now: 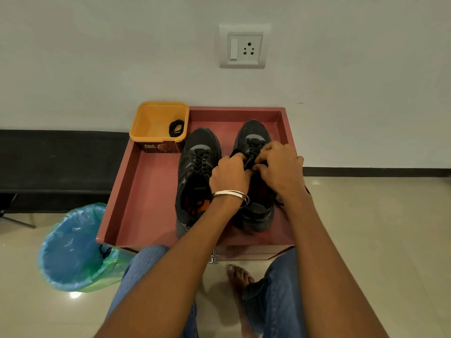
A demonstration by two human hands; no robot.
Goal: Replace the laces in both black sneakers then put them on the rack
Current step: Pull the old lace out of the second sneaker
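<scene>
Two black sneakers stand side by side, toes toward the wall, on a reddish-brown tray-like top (136, 191). The left sneaker (195, 172) is laced with black lace and shows an orange insole. Over the right sneaker (253, 135) both hands work at the lace area. My left hand (229, 175), with a metal bangle on the wrist, pinches black lace (249, 159) between curled fingers. My right hand (280, 169) pinches the same lace from the other side. The hands hide the middle of the right sneaker.
A yellow tub (148, 123) at the tray's back left corner holds a coiled black lace (176, 128). A blue-lined bin (73, 250) stands on the floor to the left, with a black lace at its rim. The wall with a socket (244, 47) is close behind. My knees and a bare foot are below.
</scene>
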